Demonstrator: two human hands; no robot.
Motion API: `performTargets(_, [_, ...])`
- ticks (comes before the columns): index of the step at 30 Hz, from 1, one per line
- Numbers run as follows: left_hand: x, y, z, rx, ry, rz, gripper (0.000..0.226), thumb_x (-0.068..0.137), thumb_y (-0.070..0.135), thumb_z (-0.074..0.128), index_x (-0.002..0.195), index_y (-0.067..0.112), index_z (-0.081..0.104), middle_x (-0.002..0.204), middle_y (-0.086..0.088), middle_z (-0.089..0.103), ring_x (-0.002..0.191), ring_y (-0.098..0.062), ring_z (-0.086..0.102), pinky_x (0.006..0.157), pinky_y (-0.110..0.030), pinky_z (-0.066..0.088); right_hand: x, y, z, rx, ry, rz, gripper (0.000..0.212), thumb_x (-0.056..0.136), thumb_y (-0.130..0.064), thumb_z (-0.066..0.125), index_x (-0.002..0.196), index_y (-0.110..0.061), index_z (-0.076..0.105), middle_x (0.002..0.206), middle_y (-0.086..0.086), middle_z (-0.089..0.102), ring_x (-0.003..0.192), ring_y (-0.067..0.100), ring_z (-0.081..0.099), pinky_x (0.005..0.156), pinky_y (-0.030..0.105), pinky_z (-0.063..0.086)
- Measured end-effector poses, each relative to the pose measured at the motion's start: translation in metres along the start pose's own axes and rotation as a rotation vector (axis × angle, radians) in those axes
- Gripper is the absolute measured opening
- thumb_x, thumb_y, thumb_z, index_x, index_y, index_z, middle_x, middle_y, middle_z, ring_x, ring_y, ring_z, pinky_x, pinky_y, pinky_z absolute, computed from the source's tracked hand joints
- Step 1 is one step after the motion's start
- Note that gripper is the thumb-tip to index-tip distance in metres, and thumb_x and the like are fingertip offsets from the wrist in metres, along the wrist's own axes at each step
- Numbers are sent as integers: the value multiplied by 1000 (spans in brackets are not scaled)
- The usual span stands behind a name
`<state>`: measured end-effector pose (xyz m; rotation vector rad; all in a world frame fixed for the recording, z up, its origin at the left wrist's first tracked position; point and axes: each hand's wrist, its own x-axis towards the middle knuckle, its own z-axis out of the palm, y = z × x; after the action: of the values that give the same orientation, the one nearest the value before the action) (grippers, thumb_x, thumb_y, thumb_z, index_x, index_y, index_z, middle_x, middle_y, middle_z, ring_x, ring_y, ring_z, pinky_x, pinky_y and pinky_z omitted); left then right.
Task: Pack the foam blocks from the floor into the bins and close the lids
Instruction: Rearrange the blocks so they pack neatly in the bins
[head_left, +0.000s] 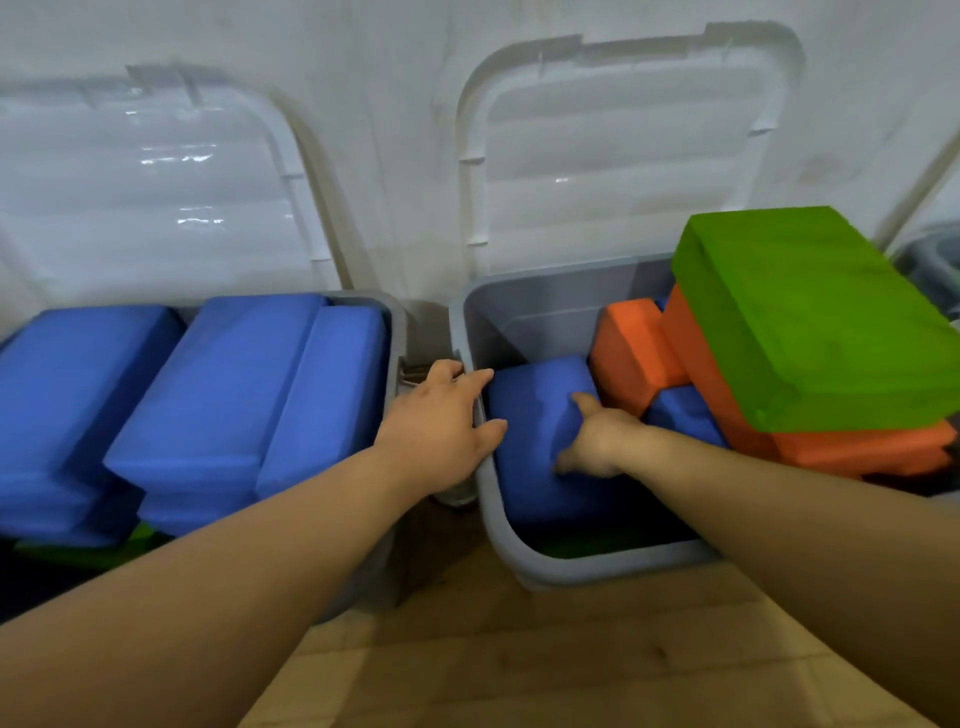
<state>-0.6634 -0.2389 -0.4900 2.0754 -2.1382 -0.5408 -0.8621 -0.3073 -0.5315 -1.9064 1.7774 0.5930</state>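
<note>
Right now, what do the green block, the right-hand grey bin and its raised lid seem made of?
Green block: likely foam; matte, faintly fuzzy, soft edges. Grey bin: probably moulded plastic; smooth, rounded rim. Lid: translucent plastic, glossy; a light glint on its ribs.

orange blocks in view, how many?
2. One orange block stands mid-bin in the right bin; the second orange block lies under the green block at its right side. Others may be hidden below.

Bare-armed throughout: left arm (234, 571) and right arm (805, 509) uncovered from wrist to edge of view. Bare-handed too: left hand (441, 421), right hand (597, 441), finer detail softened by blur.
</note>
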Motion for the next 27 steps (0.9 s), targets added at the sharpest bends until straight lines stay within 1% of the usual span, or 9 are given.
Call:
performTargets(2, [0, 0, -1, -5, -12, -3, 72, 99, 58, 49, 160, 32, 21, 162, -1, 20, 141, -27, 39, 112, -43, 38, 3, 5, -2, 96, 57, -40, 122, 74, -56, 80, 162, -33, -2, 160, 13, 36, 136, 35, 49, 109, 37, 44])
performTargets(5, [-1, 2, -1, -16, -19, -7, 72, 99, 57, 49, 161, 32, 20, 160, -2, 21, 137, -27, 42, 111, -44, 41, 0, 13, -6, 199, 159, -67, 110, 78, -50, 79, 160, -43, 6, 156, 15, 27, 132, 37, 50, 108, 38, 45])
performTargets(12, [1, 5, -2, -21, -7, -38, 75, 97, 61, 50, 160, 35, 18, 160, -1, 21, 127, -24, 52, 107, -43, 45, -19, 15, -6, 444, 339, -225, 90, 88, -38, 75, 159, -43, 20, 144, 11, 24, 119, 29, 54, 106, 26, 39])
performTargets(15, [2, 6, -5, -226, 39, -63, 78, 95, 59, 58, 160, 41, 19, 158, -2, 27, 137, -25, 44, 114, -45, 39, -38, 13, -21, 447, 478, -324, 81, 89, -37, 71, 157, -42, 27, 144, 9, 27, 125, 30, 51, 112, 29, 36])
performTargets(17, [3, 11, -15, -453, 118, -62, 80, 90, 59, 65, 157, 46, 24, 153, -1, 35, 138, -22, 43, 117, -42, 36, -57, 19, -42, 505, 582, -410, 78, 91, -35, 71, 157, -40, 30, 143, 11, 31, 128, 25, 47, 109, 20, 30])
performTargets(20, [6, 32, -39, -730, 228, 16, 82, 86, 58, 70, 155, 53, 25, 151, 17, 40, 134, 1, 47, 115, -32, 41, -86, 33, -83, 673, 737, -513, 72, 91, -31, 72, 154, -40, 37, 136, 6, 39, 116, 9, 44, 103, 11, 26])
performTargets(23, [10, 66, -61, -912, 248, 147, 81, 97, 24, 68, 160, 40, 20, 142, 31, 38, 114, 28, 46, 97, -6, 44, -109, 51, -120, 743, 841, -554, 66, 92, -28, 71, 151, -40, 42, 134, 2, 44, 115, 7, 49, 111, 24, 37])
performTargets(25, [14, 92, -70, -912, 258, 222, 84, 96, 19, 69, 160, 39, 19, 152, 25, 35, 127, 15, 47, 106, -14, 44, -120, 69, -138, 796, 866, -542, 64, 93, -28, 69, 150, -40, 44, 141, -3, 45, 121, 12, 55, 111, 31, 42])
performTargets(27, [17, 117, -75, -890, 276, 259, 87, 93, 20, 73, 159, 40, 21, 158, 17, 33, 137, -6, 48, 112, -29, 43, -128, 89, -150, 827, 884, -504, 63, 93, -27, 68, 150, -38, 44, 144, -13, 48, 125, 6, 54, 105, 19, 42])
